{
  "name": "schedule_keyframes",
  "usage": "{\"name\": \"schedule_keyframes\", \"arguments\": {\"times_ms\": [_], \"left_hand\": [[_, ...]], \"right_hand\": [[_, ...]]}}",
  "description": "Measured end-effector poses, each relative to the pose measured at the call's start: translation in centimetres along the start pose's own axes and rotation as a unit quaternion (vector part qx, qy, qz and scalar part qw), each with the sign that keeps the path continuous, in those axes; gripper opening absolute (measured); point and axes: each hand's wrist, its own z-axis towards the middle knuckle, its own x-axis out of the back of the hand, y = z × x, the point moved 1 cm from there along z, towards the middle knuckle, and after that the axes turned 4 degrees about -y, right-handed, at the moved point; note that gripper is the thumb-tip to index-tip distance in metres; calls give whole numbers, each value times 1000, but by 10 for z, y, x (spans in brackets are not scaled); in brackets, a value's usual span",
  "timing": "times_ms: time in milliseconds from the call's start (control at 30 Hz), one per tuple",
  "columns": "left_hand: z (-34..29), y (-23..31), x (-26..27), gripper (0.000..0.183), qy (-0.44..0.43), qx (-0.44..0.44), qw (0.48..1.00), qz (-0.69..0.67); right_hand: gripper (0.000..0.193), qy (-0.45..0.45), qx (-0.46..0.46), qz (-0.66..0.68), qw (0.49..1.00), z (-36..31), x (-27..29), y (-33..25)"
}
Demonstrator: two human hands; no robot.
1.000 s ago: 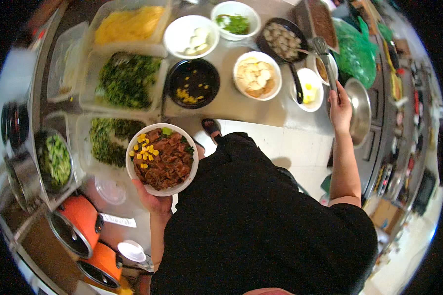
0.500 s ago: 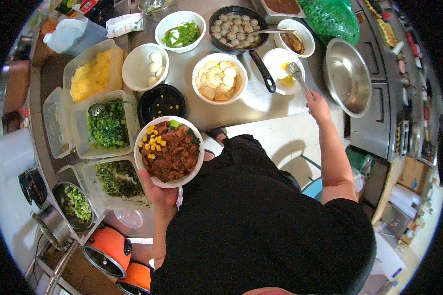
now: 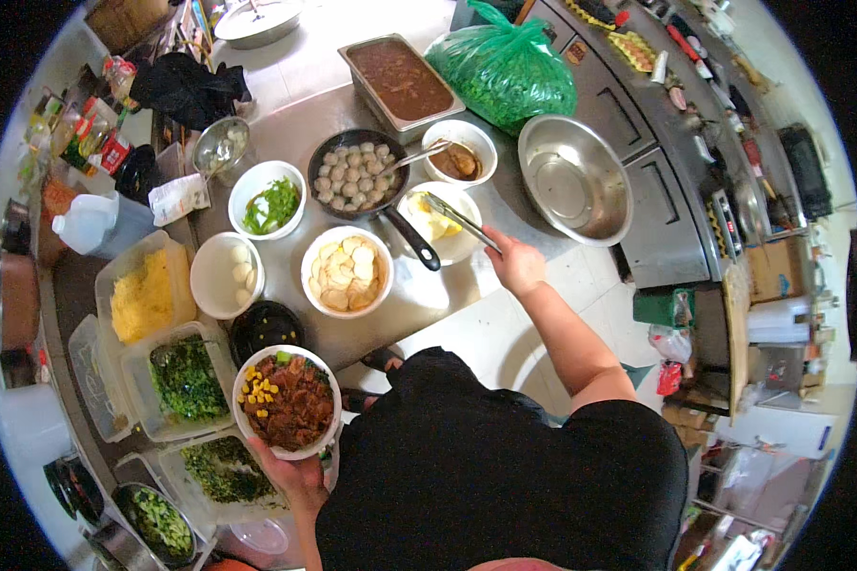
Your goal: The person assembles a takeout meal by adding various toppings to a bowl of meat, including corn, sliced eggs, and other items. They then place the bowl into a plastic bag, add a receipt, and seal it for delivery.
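My left hand (image 3: pixel 293 476) grips a white bowl (image 3: pixel 333 426) from below and outside. In it lie brown sliced meat (image 3: pixel 300 411), corn kernels (image 3: pixel 258 391) and a bit of green. My right hand (image 3: pixel 517 265) is closed round metal tongs (image 3: pixel 468 226). Their tips reach into a white bowl (image 3: pixel 468 249) and touch or hover just over yellow food (image 3: pixel 428 225), perhaps egg; which of the two I cannot tell. Beside that bowl is a black pan (image 3: pixel 393 199) of meatballs, its handle pointing toward me. A black bowl (image 3: pixel 268 329) with a few corn kernels sits just beyond my held bowl.
On the steel table stand bowls of pale slices (image 3: pixel 346 268), peeled eggs (image 3: pixel 244 273) and green slices (image 3: pixel 274 205). Tubs of yellow shreds (image 3: pixel 143 297) and chopped greens (image 3: pixel 189 376) line the left. A steel basin (image 3: pixel 590 190) and green bag (image 3: pixel 507 71) stand right.
The view has swung, so the table appears lower and further left. Against the bowl of yellow food, the tongs have moved inward, now slanting over it. My left hand still holds the meat bowl.
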Motion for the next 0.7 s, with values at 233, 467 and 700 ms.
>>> {"name": "schedule_keyframes", "arguments": {"times_ms": [233,467,700], "left_hand": [[15,0,2,69,-16,6,1000,-12],[31,-12,7,69,-15,-14,998,-65],[11,-8,6,74,6,-71,993,-97]], "right_hand": [[39,70,28,227,971,-6,1,32],[42,-65,210,388,895,-43,57,-87],[46,-28,480,175,859,-54,62,-179]]}}
